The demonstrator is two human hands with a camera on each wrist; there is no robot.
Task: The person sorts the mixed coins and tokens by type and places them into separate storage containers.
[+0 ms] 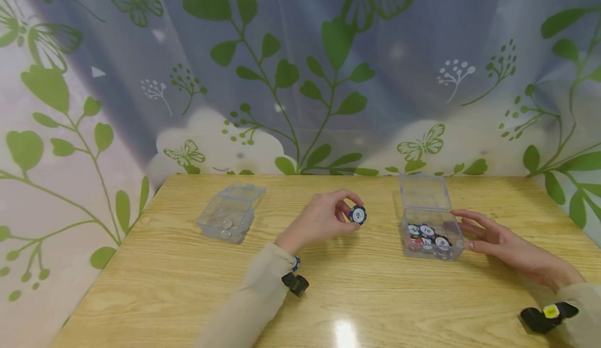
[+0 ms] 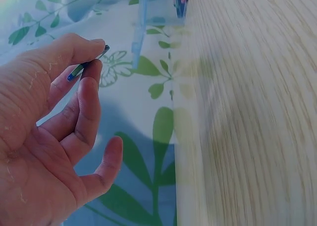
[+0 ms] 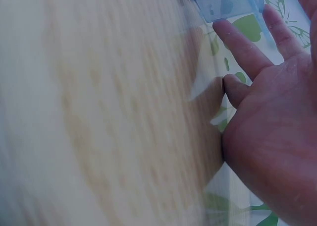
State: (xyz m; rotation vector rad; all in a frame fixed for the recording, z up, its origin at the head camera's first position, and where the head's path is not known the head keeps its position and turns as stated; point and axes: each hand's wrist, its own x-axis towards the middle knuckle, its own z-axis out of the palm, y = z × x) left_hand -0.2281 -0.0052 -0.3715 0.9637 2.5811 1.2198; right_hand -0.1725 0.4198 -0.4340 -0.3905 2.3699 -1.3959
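Observation:
Between thumb and forefinger, my left hand pinches a dark blue poker chip, its white centre turned toward the head camera. The left wrist view shows that chip edge-on, with the little finger held away from it. My right hand is at the right side of a clear plastic box, its fingers extended and fingertips touching the wall. Several poker chips lie inside this box, and its hinged lid stands raised at the back. In the right wrist view only a corner of the box shows.
On the left of the wooden table stands a second clear box, lid open, with several silver coins in it. A patterned curtain hangs behind the table's far edge.

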